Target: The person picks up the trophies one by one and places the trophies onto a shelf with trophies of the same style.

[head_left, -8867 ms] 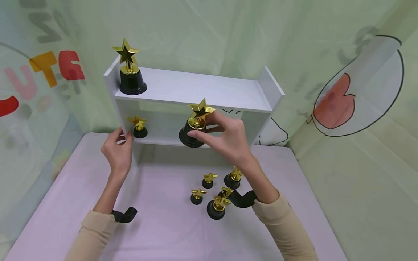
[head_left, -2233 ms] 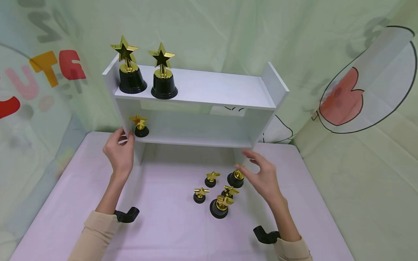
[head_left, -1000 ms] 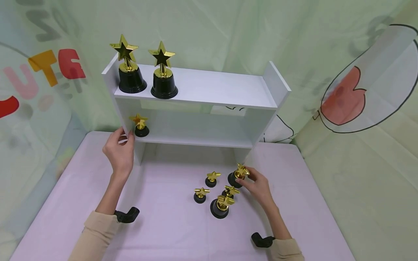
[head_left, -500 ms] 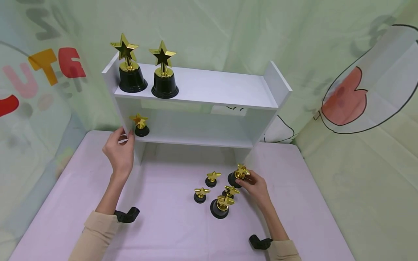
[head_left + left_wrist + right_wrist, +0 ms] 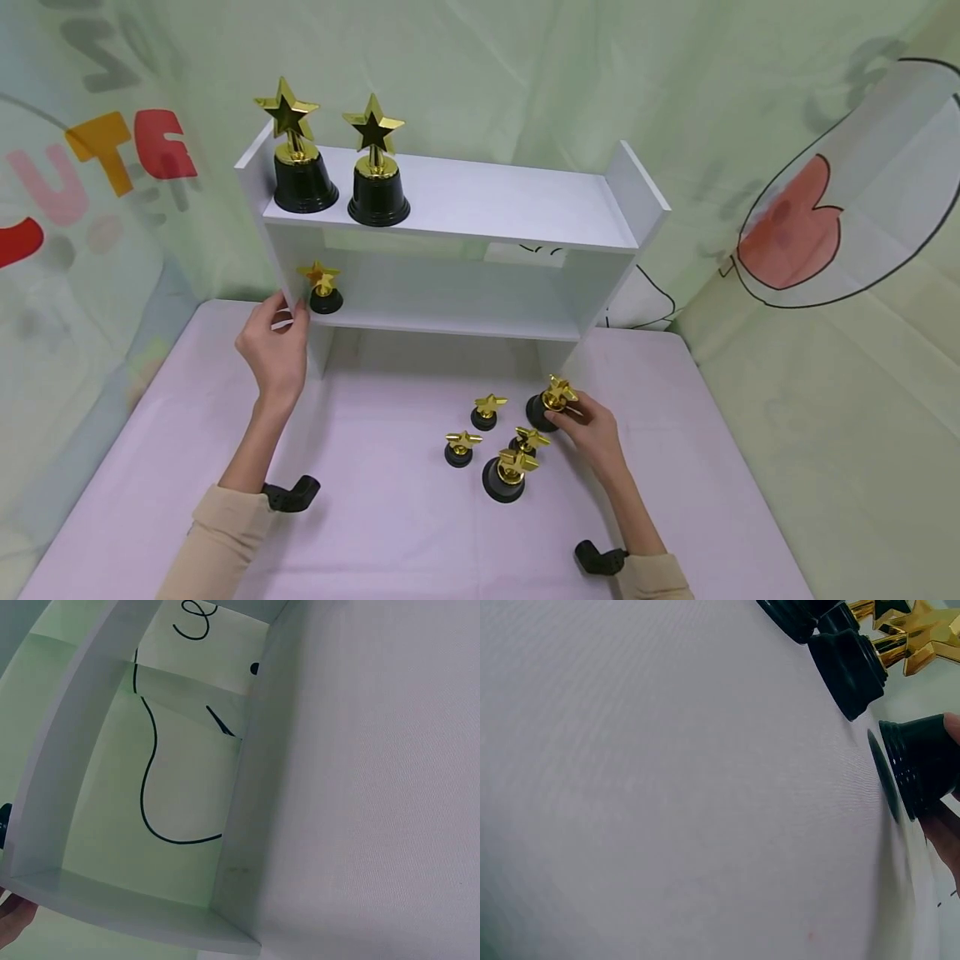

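Observation:
My left hand pinches the left side panel of a white two-tier shelf, thumb near its front edge. In the left wrist view only its fingers show, at the shelf's corner. With my right hand I hold a star trophy by its black base. In the right wrist view that trophy's base is tilted slightly and hangs just off the cloth, a thin gap above its shadow. Two large trophies, one at the left end and one beside it, stand on the top tier. A small trophy occupies the lower tier's left end.
Left of my right hand, a large trophy and several small ones stand close together on the pale tablecloth, including a small trophy nearest the left. A green curtain hangs behind the shelf.
A second large trophy now stands on the top tier, placed there by my right hand. That hand then moved down to another trophy, gripped its base and lifted it slightly. My left hand stayed put.

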Demonstrator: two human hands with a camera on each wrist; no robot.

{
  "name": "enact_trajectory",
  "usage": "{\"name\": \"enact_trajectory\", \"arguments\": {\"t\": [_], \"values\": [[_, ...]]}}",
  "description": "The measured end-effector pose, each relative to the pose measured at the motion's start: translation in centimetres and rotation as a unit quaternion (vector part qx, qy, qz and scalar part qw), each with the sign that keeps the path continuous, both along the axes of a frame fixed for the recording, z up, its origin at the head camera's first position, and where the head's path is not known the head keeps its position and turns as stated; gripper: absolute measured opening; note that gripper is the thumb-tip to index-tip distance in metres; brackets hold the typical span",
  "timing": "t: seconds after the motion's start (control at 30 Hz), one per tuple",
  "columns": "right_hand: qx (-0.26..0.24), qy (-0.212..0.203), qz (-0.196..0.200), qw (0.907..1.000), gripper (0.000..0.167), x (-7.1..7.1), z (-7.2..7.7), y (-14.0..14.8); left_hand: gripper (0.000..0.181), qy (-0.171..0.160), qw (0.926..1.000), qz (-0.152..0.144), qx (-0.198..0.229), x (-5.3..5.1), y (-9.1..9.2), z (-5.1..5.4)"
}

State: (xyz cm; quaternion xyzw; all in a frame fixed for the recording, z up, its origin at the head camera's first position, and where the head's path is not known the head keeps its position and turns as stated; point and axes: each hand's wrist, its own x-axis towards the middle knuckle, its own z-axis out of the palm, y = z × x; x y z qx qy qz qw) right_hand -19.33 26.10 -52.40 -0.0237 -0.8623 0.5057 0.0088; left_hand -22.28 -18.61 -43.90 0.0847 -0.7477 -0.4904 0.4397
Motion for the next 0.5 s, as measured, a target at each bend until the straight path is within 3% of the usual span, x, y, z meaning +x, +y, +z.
{"name": "enact_trajectory", "arguments": {"t": [0.3,0.5], "values": [[0.035,0.006,0.009,0.9993,0.045,0.3,1.3,0.5,0.020,0.003,0.9999,0.000,0.011,0.1,0.1,0.1],[0.051,0.033,0.027,0.9978,0.045,0.6,2.5,0.6,0.020,0.011,0.9997,-0.008,0.018,0.1,0.1,0.1]]}}
